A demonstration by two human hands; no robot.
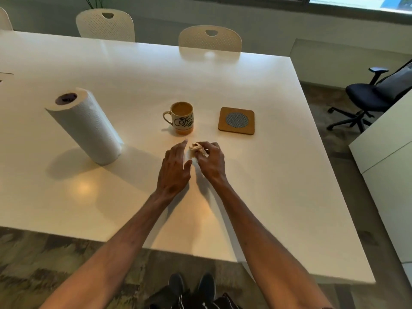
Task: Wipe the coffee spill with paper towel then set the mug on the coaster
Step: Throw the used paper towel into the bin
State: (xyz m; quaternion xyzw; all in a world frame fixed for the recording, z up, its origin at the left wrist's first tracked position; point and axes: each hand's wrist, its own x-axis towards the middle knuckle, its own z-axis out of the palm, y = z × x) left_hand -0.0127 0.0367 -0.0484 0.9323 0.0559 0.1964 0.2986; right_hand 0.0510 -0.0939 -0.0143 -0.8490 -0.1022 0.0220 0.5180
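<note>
1. Brown-stained paper, a crumpled wad of towel [197, 148], sits bunched in the right hand [211, 160], whose fingers are curled tight around it. The bunching looks deliberate: gathered up, the wet side stays folded inward and does not smear the table again.

2. The left hand [175, 168] is beside it, fingers loose and spread, gripping nothing. Its fingertips lie close to the wad, perhaps to help tuck it together; I cannot tell whether they touch the paper.

3. Both hands hover low over the white table [278, 175], just in front of the mug. No brown puddle shows on the surface around them, so I judge the wiping to be finished or nearly so, though glare could hide a thin film.

4. The mug [181, 118] stands upright just beyond the hands, coffee inside, handle pointing to the person's left. It is on the bare table, not yet on the coaster.

5. The coaster [236, 120], a cork square with a grey woven disc, lies to the right of the mug, near but apart, with a clear path between them.

6. The towel roll [85, 126] stands on end well to the left, out of the way.

7. Next, as I judge it, the wad needs putting down so a hand is free for the mug; a full mug calls for a level, slow lift.
</note>
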